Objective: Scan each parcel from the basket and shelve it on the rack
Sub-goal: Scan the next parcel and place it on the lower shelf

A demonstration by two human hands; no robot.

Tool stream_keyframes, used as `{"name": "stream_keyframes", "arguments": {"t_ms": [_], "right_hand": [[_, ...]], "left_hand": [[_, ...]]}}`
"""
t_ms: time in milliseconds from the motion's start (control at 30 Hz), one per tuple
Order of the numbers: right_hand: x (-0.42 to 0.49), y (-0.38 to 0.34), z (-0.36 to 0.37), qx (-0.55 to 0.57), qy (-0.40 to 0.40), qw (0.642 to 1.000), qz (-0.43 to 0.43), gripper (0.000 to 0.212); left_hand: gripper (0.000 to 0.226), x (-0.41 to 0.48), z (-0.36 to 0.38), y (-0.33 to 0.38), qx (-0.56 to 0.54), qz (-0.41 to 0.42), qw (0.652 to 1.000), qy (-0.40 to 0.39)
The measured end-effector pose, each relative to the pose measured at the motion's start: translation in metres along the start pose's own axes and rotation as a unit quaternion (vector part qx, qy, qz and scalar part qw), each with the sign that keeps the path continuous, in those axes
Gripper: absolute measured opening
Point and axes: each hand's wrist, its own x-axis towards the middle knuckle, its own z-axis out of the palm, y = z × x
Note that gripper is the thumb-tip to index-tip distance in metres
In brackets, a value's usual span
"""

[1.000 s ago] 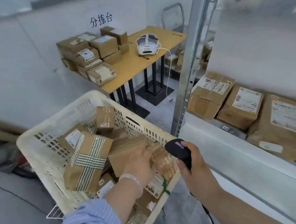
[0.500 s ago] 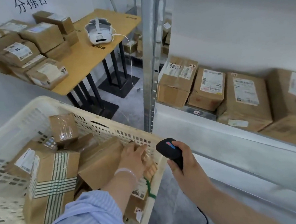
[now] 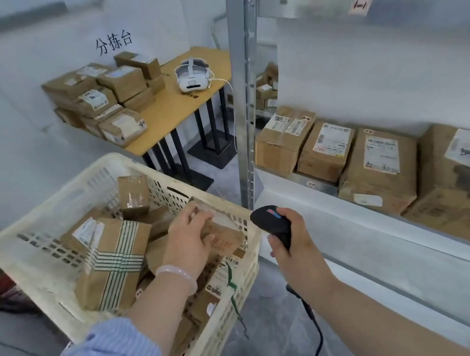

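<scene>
The cream plastic basket point(image 3: 46, 208) fills the seven-to-nine o'clock part of the view and holds a loose heap of brown cardboard parcels. A large parcel crossed with striped tape point(image 3: 115, 262) lies at its eight o'clock side. A small parcel wrapped in clear tape point(image 3: 133, 195) stands against the far wall at twelve o'clock. More labelled parcels are packed beneath, partly hidden.

The left hand point(image 3: 188, 241), with a pale bracelet point(image 3: 176, 272) at the wrist and a blue striped sleeve point(image 3: 109, 350) behind it, reaches into the basket's three o'clock corner. Its fingers and thumb curl around a tilted brown parcel point(image 3: 226, 234) lying just inside the rim.

At three o'clock from that parcel, just outside the basket, the right hand point(image 3: 293, 251) grips a black scanner point(image 3: 271, 221), its head close to the parcel but apart from it. Its cable point(image 3: 314, 324) trails down toward six o'clock.

Beyond, from one to three o'clock, the metal rack point(image 3: 244, 108) carries a row of four labelled parcels point(image 3: 327, 150) on one shelf.

Farthest, at eleven o'clock, a wooden table point(image 3: 182, 106) bears a stack of parcels point(image 3: 105, 97) and a white headset point(image 3: 192, 76).
</scene>
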Motion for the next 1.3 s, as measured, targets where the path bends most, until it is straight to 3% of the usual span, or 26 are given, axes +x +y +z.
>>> {"name": "stream_keyframes", "arguments": {"t_ms": [167,400,633,733,833,967,1300], "right_hand": [[-0.016,-0.013,-0.041,0.037,0.036,0.998,-0.029,0.047],[-0.054,0.005,-0.104,0.077,0.092,0.993,-0.01,0.044],[-0.095,0.037,-0.159,0.08,0.157,0.984,0.001,0.047],[-0.107,0.047,-0.181,0.078,0.174,0.981,0.02,0.046],[-0.117,0.056,-0.201,0.067,0.197,0.978,0.025,0.048],[-0.125,0.06,-0.218,0.063,0.215,0.974,0.021,0.052],[-0.13,0.048,-0.229,0.042,0.273,0.961,0.029,0.06]], "left_hand": [[0.042,-0.034,-0.023,0.053,-0.082,0.064,0.991,0.081],[0.043,-0.085,-0.002,0.126,-0.192,0.108,0.975,0.022],[0.015,-0.103,0.037,0.196,-0.306,0.1,0.946,0.038],[0.031,-0.104,0.047,0.218,-0.294,0.129,0.947,0.002],[0.059,-0.104,0.051,0.235,-0.292,0.132,0.943,-0.093],[0.068,-0.099,0.058,0.253,-0.274,0.144,0.933,-0.183],[0.095,-0.058,0.063,0.265,-0.241,0.231,0.915,-0.226]]}}
